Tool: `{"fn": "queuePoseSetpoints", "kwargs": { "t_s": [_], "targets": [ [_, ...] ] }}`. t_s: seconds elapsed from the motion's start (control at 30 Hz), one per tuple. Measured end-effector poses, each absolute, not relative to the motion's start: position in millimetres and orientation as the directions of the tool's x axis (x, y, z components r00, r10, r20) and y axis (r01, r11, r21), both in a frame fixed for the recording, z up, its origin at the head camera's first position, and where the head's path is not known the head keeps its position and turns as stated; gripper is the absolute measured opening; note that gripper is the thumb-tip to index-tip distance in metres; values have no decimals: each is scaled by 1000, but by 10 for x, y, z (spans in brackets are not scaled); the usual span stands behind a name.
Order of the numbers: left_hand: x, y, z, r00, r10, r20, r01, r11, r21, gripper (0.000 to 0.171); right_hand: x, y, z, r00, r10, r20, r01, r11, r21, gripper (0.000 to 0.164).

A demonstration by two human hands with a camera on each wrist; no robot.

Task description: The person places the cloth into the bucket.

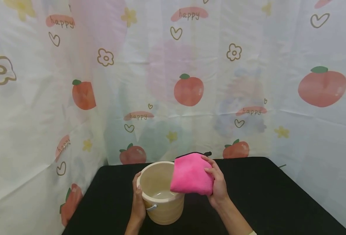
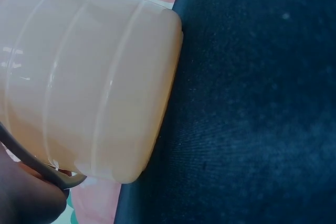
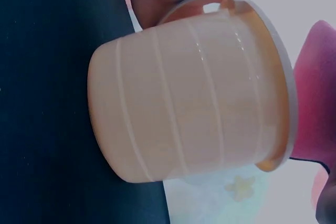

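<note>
A cream plastic bucket (image 1: 164,213) with faint ribs round its side is near the front of the black table. My left hand (image 1: 139,200) grips its left side by the rim, next to the grey handle (image 1: 151,207), which hangs down. Inside, the visible part of the bucket is bare. A bright pink plush pouch (image 1: 191,174) with a black zipper edge is in my right hand (image 1: 218,184), pinched at its right side. The pouch overlaps the bucket's right rim in the head view; the right wrist view has it just beyond the bucket's mouth. Its far side is hidden.
The black tabletop (image 1: 266,195) extends on both sides of the bucket. A pale curtain (image 1: 161,65) printed with fruit, hearts and flowers stands round the table's back and sides.
</note>
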State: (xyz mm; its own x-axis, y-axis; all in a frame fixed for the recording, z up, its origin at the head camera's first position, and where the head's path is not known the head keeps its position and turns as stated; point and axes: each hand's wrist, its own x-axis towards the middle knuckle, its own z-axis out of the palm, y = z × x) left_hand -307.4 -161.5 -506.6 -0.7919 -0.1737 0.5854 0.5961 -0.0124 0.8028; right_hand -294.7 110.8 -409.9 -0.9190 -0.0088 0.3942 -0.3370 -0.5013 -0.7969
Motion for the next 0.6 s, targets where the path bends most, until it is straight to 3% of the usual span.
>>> {"fn": "queuePoseSetpoints", "kwargs": {
  "t_s": [0.33,0.6],
  "targets": [
    [-3061,-1630,-5039,-813,-160,560,569,-13,822,56,-2974,971,-4119,-957,-17,288,-251,-448,-858,45],
    [-3055,-1619,-5034,-824,-159,544,553,-10,833,56,-2945,967,-4082,-959,-156,235,-159,-388,-908,53]
  ]
}}
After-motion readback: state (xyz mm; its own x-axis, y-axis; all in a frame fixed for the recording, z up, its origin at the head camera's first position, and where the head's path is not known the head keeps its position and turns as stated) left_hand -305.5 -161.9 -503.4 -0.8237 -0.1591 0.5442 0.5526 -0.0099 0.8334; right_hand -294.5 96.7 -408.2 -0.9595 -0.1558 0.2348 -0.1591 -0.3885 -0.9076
